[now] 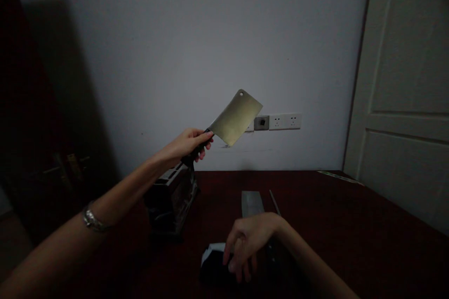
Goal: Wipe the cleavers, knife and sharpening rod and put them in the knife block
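My left hand (189, 145) is raised above the table and closed round the dark handle of a cleaver (235, 118), whose broad steel blade points up and to the right with a hole near its tip. My right hand (247, 243) rests low over a dark and white object (213, 261) on the table, with its fingers curled down on it. What that object is I cannot make out. Just behind this hand lies a second flat blade (251, 203) and a thin rod (274, 202).
A metal knife rack (171, 201) stands on the dark red table (351, 233) under my left arm. White wall sockets (284, 121) sit on the grey wall behind. A pale door (407, 93) is at the right, and dark furniture at the left.
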### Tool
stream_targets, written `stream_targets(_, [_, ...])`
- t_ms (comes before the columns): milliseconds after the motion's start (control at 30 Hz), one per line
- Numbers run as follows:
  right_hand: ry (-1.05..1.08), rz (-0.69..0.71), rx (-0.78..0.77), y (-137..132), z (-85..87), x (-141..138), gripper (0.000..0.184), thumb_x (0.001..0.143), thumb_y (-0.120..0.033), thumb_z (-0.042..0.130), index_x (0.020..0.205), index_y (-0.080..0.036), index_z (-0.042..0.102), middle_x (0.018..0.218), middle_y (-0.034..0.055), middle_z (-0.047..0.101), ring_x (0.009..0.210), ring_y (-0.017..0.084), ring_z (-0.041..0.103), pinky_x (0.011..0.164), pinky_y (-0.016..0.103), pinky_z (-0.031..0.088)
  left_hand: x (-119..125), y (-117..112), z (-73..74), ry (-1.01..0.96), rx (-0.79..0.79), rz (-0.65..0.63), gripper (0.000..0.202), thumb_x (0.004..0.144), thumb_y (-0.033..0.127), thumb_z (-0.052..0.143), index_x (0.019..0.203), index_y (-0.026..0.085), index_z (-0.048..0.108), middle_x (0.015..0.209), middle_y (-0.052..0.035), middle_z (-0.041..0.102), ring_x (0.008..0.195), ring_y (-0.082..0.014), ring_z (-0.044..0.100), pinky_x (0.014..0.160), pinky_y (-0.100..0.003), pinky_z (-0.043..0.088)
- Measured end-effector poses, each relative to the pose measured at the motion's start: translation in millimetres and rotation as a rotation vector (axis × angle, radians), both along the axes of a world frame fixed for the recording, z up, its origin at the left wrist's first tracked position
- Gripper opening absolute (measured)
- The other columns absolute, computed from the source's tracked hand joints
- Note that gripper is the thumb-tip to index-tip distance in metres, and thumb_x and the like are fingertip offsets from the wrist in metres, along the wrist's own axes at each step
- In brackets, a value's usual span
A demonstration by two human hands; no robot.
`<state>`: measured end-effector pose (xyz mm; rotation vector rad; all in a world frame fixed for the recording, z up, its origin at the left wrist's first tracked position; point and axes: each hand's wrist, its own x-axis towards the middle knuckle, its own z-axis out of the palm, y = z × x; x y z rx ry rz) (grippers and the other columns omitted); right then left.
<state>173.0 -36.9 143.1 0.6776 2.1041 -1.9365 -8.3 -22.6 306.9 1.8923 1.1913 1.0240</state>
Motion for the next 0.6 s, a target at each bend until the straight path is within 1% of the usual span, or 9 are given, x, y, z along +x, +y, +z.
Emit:
stream_targets(100, [-0.028,-0.001,0.108,-14,-9.9,-22,0.025,0.064,-0.042,0.064,0.068,-0.018,0.060,0.053,-0.0032,0.059,0.042,0.007,0.056,0.037,0.013,0.044,-23,-6,39.0,0.238,0.008,0.113,0.032,0.074,0.046,0.056,0.075,0.014,0.062,0.059,-0.0027,0.054,0.042,-0.0075,0.044,0.040,-0.023,0.032])
stream_targets(200, [0.031,-0.059,0.180,-27,-19.7,-37,0.018,0.070,-0.034,0.057,0.062,-0.018,0.056,0.050,-0.0054,0.055,0.038,0.004,0.051,0.036,0.012,0.041,-45,-8,72.9,0.435,-0.021,0.192,0.034,0.072,0.048,0.058,0.075,0.015,0.065,0.059,-0.0044,0.055,0.044,-0.0092,0.044,0.042,-0.024,0.029])
stream_targets(267, [0.099,-0.124,0.200,-34,-30.3,-44,0.015,0.073,-0.029,0.054,0.063,-0.018,0.055,0.050,-0.0054,0.054,0.037,0.004,0.049,0.037,0.012,0.040,-60,-9,93.4,0.549,-0.057,0.207,0.035,0.069,0.050,0.060,0.072,0.016,0.067,0.058,-0.0054,0.055,0.044,-0.0098,0.043,0.043,-0.025,0.029])
stream_targets(333, [0.180,-0.197,0.233,-40,-45.8,-51,0.015,0.075,-0.028,0.052,0.068,-0.017,0.058,0.053,-0.0043,0.055,0.038,0.005,0.048,0.039,0.014,0.039,-73,-9,112.4,0.641,-0.099,0.221,0.035,0.066,0.050,0.062,0.070,0.016,0.068,0.058,-0.0061,0.055,0.045,-0.0100,0.043,0.044,-0.025,0.029])
stream_targets(400, [0.246,-0.279,0.287,-45,-64.3,-57,0.021,0.079,-0.030,0.048,0.077,-0.016,0.062,0.056,-0.0024,0.057,0.043,0.006,0.050,0.041,0.015,0.039,-84,-8,129.8,0.715,-0.146,0.254,0.033,0.064,0.049,0.064,0.068,0.016,0.069,0.059,-0.0066,0.055,0.045,-0.0105,0.043,0.044,-0.025,0.030])
stream_targets(500, [0.298,-0.387,0.458,-48,-90.4,-66,0.026,0.082,-0.034,0.046,0.081,-0.018,0.066,0.066,-0.0006,0.061,0.056,0.008,0.054,0.047,0.017,0.036,-97,-3,151.4,0.806,-0.192,0.265,0.030,0.062,0.046,0.067,0.064,0.016,0.070,0.057,-0.0071,0.056,0.046,-0.0112,0.044,0.045,-0.024,0.030])
stream_targets(533, [0.301,-0.385,0.503,-48,-97.3,-68,0.026,0.082,-0.035,0.047,0.079,-0.018,0.066,0.065,-0.0011,0.060,0.058,0.008,0.054,0.049,0.017,0.036,-101,-1,157.4,0.820,-0.198,0.254,0.028,0.062,0.044,0.068,0.062,0.015,0.069,0.056,-0.0070,0.056,0.046,-0.0115,0.045,0.045,-0.024,0.031])
stream_targets(600, [0.283,-0.344,0.529,-47,-107.2,-72,0.028,0.083,-0.035,0.046,0.071,-0.018,0.066,0.059,-0.0022,0.057,0.056,0.009,0.053,0.049,0.019,0.036,-107,4,167.9,0.813,-0.224,0.262,0.024,0.061,0.038,0.070,0.059,0.014,0.068,0.052,-0.0058,0.055,0.048,-0.0117,0.045,0.046,-0.023,0.031])
